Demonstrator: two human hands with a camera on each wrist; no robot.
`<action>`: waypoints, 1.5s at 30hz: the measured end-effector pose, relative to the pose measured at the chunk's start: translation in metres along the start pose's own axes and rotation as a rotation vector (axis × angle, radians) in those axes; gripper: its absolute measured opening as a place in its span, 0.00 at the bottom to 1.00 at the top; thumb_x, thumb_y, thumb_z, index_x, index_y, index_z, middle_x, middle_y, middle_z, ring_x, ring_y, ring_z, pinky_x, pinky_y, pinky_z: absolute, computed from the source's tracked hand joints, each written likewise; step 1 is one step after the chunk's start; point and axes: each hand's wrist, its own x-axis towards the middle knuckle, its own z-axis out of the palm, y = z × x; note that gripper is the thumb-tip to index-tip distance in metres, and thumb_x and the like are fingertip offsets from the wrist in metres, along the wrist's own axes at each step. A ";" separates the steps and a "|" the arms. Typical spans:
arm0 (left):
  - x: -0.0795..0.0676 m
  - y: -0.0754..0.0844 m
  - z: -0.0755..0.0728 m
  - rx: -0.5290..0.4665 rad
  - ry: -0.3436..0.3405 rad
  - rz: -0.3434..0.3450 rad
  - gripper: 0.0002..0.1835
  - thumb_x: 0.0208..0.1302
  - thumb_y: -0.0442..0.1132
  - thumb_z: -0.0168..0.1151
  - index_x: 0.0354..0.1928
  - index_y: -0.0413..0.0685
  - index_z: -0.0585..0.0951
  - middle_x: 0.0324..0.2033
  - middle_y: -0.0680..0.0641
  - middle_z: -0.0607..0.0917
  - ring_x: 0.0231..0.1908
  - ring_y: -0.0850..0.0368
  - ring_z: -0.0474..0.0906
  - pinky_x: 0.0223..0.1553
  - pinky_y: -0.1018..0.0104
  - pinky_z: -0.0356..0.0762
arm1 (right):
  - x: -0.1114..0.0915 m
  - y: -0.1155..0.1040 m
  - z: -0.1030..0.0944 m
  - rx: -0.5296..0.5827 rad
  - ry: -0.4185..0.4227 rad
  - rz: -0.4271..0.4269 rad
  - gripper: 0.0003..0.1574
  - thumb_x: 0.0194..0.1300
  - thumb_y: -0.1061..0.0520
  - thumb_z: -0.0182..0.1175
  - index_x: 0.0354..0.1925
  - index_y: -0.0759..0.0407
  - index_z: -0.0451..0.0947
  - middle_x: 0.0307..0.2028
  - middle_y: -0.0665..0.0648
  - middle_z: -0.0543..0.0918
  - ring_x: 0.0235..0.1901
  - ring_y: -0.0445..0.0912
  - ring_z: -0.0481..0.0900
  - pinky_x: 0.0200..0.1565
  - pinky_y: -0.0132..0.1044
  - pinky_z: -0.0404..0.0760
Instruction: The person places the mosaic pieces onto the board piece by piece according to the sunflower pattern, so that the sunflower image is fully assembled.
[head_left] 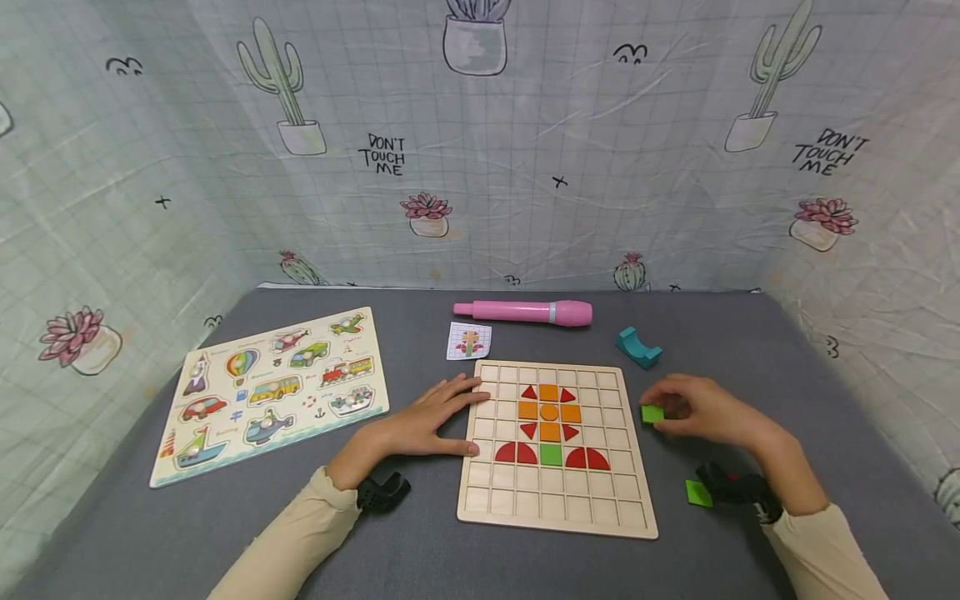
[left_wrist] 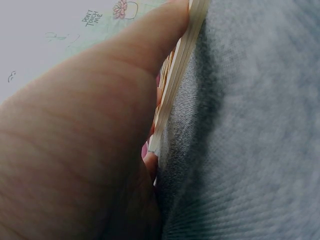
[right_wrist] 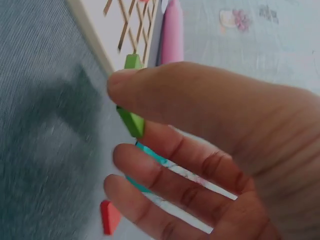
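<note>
My right hand [head_left: 708, 408] pinches a green square tile [head_left: 652, 414] between thumb and fingers, just off the right edge of the wooden grid board [head_left: 555, 508]. In the right wrist view the green tile [right_wrist: 132, 122] stands on edge behind the thumb, its middle hidden. Fingers of my left hand [head_left: 431, 417] lie spread along the board's left edge, the thumb lower down. Orange squares, an orange circle [head_left: 549, 412], red triangles, red quarter-round pieces [head_left: 516, 452] and one green square [head_left: 551, 454] form a pattern on the grid. Another green tile [head_left: 699, 493] lies beside the right wrist.
Behind the board lie a small pattern card [head_left: 469, 342] and a pink microphone-shaped toy [head_left: 525, 312]. A teal arch block [head_left: 639, 347] is at the back right. A vehicle picture puzzle [head_left: 270, 396] lies on the left. A red piece [right_wrist: 110, 217] shows near the right fingers.
</note>
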 end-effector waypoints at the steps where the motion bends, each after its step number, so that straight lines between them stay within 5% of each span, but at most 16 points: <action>1: 0.000 0.000 0.000 0.001 0.000 0.001 0.43 0.62 0.58 0.64 0.75 0.58 0.58 0.76 0.48 0.50 0.76 0.46 0.36 0.74 0.45 0.37 | 0.001 -0.003 0.001 -0.006 0.008 -0.008 0.19 0.56 0.63 0.71 0.46 0.66 0.80 0.39 0.55 0.80 0.34 0.40 0.77 0.34 0.35 0.83; 11: 0.000 0.001 -0.001 -0.002 0.003 0.003 0.43 0.62 0.57 0.65 0.75 0.56 0.59 0.76 0.47 0.50 0.76 0.45 0.37 0.74 0.45 0.37 | 0.017 -0.036 0.014 0.025 -0.062 -0.044 0.18 0.58 0.61 0.70 0.47 0.63 0.80 0.41 0.52 0.78 0.38 0.46 0.76 0.41 0.39 0.84; 26: 0.001 -0.001 0.001 0.005 0.021 0.021 0.43 0.62 0.57 0.65 0.74 0.55 0.59 0.76 0.46 0.52 0.76 0.44 0.39 0.74 0.45 0.36 | 0.029 -0.058 0.037 0.080 -0.161 -0.040 0.21 0.62 0.59 0.67 0.53 0.61 0.78 0.40 0.49 0.77 0.37 0.43 0.73 0.37 0.35 0.79; 33: 0.001 -0.001 0.001 0.003 0.016 0.013 0.43 0.61 0.57 0.65 0.74 0.56 0.59 0.76 0.47 0.52 0.76 0.45 0.38 0.74 0.45 0.37 | 0.032 -0.073 0.048 0.113 -0.186 -0.141 0.13 0.63 0.57 0.68 0.45 0.57 0.80 0.41 0.49 0.78 0.37 0.42 0.73 0.38 0.33 0.79; 40: 0.001 0.000 0.000 0.003 0.012 0.012 0.43 0.61 0.58 0.65 0.75 0.56 0.59 0.76 0.47 0.51 0.76 0.45 0.38 0.74 0.45 0.36 | 0.035 -0.084 0.062 0.124 -0.234 -0.115 0.09 0.62 0.56 0.68 0.41 0.51 0.81 0.36 0.44 0.74 0.35 0.40 0.72 0.37 0.30 0.76; 45: 0.001 -0.001 0.000 0.007 0.015 0.012 0.43 0.61 0.58 0.65 0.75 0.56 0.59 0.76 0.47 0.51 0.76 0.45 0.38 0.74 0.45 0.36 | 0.036 -0.087 0.070 0.080 -0.245 -0.177 0.08 0.60 0.58 0.69 0.39 0.50 0.82 0.34 0.43 0.74 0.34 0.37 0.70 0.36 0.26 0.72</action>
